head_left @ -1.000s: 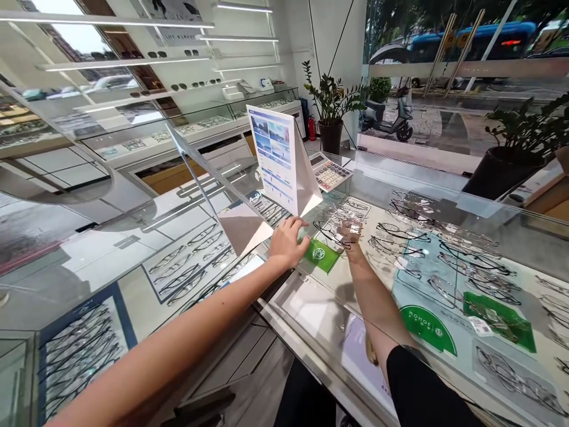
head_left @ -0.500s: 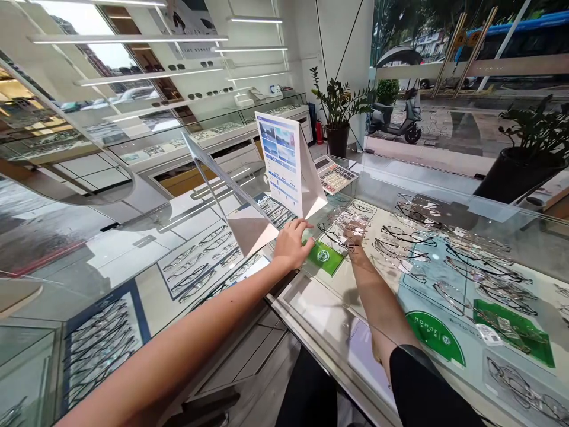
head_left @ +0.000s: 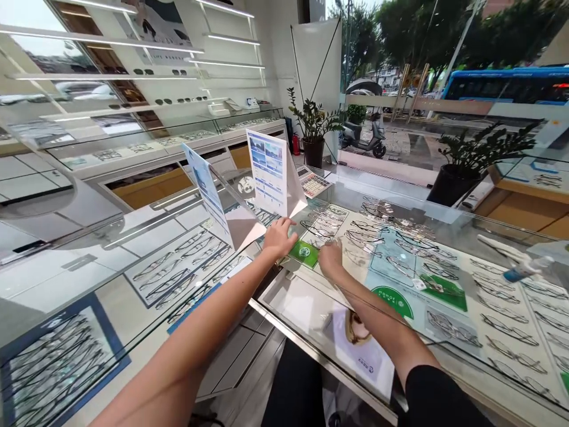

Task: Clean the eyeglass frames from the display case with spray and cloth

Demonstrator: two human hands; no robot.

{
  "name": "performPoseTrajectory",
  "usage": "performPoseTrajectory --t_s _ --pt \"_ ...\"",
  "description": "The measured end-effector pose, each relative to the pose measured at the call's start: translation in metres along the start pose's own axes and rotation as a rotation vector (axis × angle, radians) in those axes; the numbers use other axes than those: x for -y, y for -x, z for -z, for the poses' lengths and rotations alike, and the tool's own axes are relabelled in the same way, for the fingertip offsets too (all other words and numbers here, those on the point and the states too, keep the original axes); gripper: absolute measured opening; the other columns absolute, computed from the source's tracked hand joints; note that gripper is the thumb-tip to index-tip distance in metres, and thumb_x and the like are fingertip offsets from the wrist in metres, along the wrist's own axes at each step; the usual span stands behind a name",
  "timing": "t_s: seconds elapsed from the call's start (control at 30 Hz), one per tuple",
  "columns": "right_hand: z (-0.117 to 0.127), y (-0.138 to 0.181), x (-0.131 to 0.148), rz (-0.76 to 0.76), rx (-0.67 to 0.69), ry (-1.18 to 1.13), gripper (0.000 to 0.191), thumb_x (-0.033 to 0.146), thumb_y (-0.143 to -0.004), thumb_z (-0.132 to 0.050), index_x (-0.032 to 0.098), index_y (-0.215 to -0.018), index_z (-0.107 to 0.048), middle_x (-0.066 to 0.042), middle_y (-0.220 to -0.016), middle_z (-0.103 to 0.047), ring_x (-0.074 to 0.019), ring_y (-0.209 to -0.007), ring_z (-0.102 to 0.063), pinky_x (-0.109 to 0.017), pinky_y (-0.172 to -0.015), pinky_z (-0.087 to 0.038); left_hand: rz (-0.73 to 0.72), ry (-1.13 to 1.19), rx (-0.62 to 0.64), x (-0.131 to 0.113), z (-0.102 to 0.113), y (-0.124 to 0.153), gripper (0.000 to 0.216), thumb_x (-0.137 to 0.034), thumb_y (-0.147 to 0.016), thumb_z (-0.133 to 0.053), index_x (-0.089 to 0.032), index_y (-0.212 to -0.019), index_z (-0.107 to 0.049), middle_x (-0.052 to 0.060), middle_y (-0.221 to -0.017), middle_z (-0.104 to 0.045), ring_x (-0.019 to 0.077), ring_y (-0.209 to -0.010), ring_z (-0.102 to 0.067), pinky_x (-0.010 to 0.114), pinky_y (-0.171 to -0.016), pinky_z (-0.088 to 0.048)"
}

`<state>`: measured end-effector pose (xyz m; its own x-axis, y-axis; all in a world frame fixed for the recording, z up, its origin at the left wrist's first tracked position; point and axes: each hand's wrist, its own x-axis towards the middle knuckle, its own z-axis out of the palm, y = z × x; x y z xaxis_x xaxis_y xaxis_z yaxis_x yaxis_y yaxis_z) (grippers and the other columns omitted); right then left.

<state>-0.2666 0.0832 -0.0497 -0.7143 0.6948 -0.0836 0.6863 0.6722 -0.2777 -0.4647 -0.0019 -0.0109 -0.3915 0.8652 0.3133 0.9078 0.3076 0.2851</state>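
Note:
My left hand (head_left: 278, 237) lies on the glass top of a display counter (head_left: 284, 296), fingers spread flat, just in front of a folded white leaflet stand (head_left: 269, 172). My right hand (head_left: 331, 259) reaches inside the case under the glass, with its fingers curled. It hovers beside a green card (head_left: 304, 253) and the near end of rows of thin-framed glasses (head_left: 355, 237). The glare hides whether the right hand holds anything.
A calculator (head_left: 313, 184) sits behind the leaflet stand, and a second slanted sign (head_left: 207, 193) stands to the left. Potted plants stand by the window (head_left: 313, 127) and at the counter's far right (head_left: 466, 166). A small bottle (head_left: 520, 271) lies on the glass at right. A booklet (head_left: 367, 356) lies on the lower shelf.
My right hand has drawn back from the row of glasses toward me, ending beside the green card. My left hand stays on the glass. The view has swung to the right.

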Motion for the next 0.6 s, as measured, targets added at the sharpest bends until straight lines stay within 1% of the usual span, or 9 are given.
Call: performPoseTrajectory --t_s 0.07,0.1,0.2,0.3,0.33,0.4,0.47,0.53,0.6 --pt "0.000 0.033 0.010 0.009 0.024 0.020 0.029 0.026 -0.108 -0.060 0.013 -0.123 -0.081 -0.022 -0.137 -0.075 -0.0352 -0.142 -0.061 -0.051 -0.127 -0.040 0.003 -0.002 0.008 -0.001 0.001 0.000 0.038 -0.033 -0.095 -0.056 -0.022 -0.128 -0.071 0.013 -0.145 -0.068 0.0385 -0.131 -0.060 0.055 -0.111 -0.050" --pt "0.001 0.051 0.016 0.021 0.049 0.024 0.030 0.023 -0.106 -0.059 0.011 -0.118 -0.084 -0.023 -0.132 -0.078 -0.0366 -0.140 -0.062 -0.048 -0.125 -0.040 0.005 -0.003 0.012 -0.002 0.001 -0.001 0.039 -0.033 -0.095 -0.056 -0.022 -0.129 -0.071 0.013 -0.146 -0.068 0.0387 -0.131 -0.059 0.055 -0.111 -0.050" --pt "0.005 0.106 0.030 0.072 0.159 0.012 0.027 0.023 -0.099 -0.064 0.013 -0.107 -0.088 -0.021 -0.119 -0.083 -0.0355 -0.127 -0.070 -0.041 -0.110 -0.048 0.014 -0.004 0.027 -0.003 0.001 -0.001 0.039 -0.035 -0.096 -0.055 -0.022 -0.130 -0.070 0.013 -0.148 -0.067 0.0390 -0.133 -0.058 0.055 -0.113 -0.048" --pt "0.022 0.156 0.040 0.124 0.278 -0.021 0.019 0.022 -0.092 -0.071 0.020 -0.094 -0.090 -0.013 -0.100 -0.087 -0.0297 -0.111 -0.076 -0.033 -0.093 -0.051 0.026 -0.008 0.042 -0.003 0.002 -0.002 0.041 -0.038 -0.098 -0.052 -0.023 -0.132 -0.068 0.014 -0.151 -0.065 0.0393 -0.135 -0.057 0.055 -0.114 -0.047" --pt "0.033 0.170 0.042 0.139 0.308 -0.040 0.017 0.023 -0.090 -0.073 0.022 -0.092 -0.090 -0.011 -0.096 -0.087 -0.0280 -0.106 -0.077 -0.031 -0.087 -0.051 0.029 -0.009 0.047 -0.003 0.002 -0.003 0.042 -0.039 -0.099 -0.051 -0.022 -0.133 -0.068 0.014 -0.152 -0.064 0.0394 -0.136 -0.057 0.054 -0.114 -0.047" --pt "0.062 0.192 0.043 0.169 0.348 -0.105 0.016 0.023 -0.089 -0.073 0.024 -0.089 -0.089 -0.008 -0.095 -0.086 -0.0254 -0.097 -0.077 -0.029 -0.078 -0.049 0.033 -0.012 0.060 -0.003 0.001 -0.003 0.043 -0.041 -0.099 -0.050 -0.022 -0.134 -0.067 0.015 -0.152 -0.063 0.0396 -0.137 -0.056 0.054 -0.115 -0.046" --pt "0.100 0.203 0.043 0.192 0.308 -0.183 0.017 0.021 -0.089 -0.071 0.023 -0.088 -0.087 -0.007 -0.099 -0.086 -0.0227 -0.092 -0.076 -0.028 -0.075 -0.048 0.041 -0.016 0.073 -0.004 0.000 -0.004 0.044 -0.042 -0.099 -0.048 -0.021 -0.134 -0.067 0.017 -0.152 -0.063 0.0408 -0.137 -0.055 0.056 -0.114 -0.045" --pt "0.140 0.198 0.041 0.215 0.200 -0.212 0.018 0.019 -0.089 -0.070 0.025 -0.083 -0.086 -0.003 -0.101 -0.086 -0.0206 -0.092 -0.075 -0.027 -0.077 -0.048 0.049 -0.021 0.083 -0.005 -0.001 -0.005 0.044 -0.042 -0.099 -0.047 -0.020 -0.133 -0.067 0.018 -0.152 -0.062 0.0418 -0.137 -0.054 0.057 -0.114 -0.044" --pt "0.176 0.177 0.036 0.185 0.080 -0.170 0.018 0.021 -0.091 -0.070 0.024 -0.082 -0.085 -0.003 -0.102 -0.085 -0.0214 -0.092 -0.074 -0.027 -0.077 -0.047 0.057 -0.025 0.087 -0.006 -0.003 -0.006 0.044 -0.041 -0.099 -0.047 -0.020 -0.133 -0.066 0.019 -0.151 -0.062 0.0419 -0.137 -0.053 0.058 -0.115 -0.043"
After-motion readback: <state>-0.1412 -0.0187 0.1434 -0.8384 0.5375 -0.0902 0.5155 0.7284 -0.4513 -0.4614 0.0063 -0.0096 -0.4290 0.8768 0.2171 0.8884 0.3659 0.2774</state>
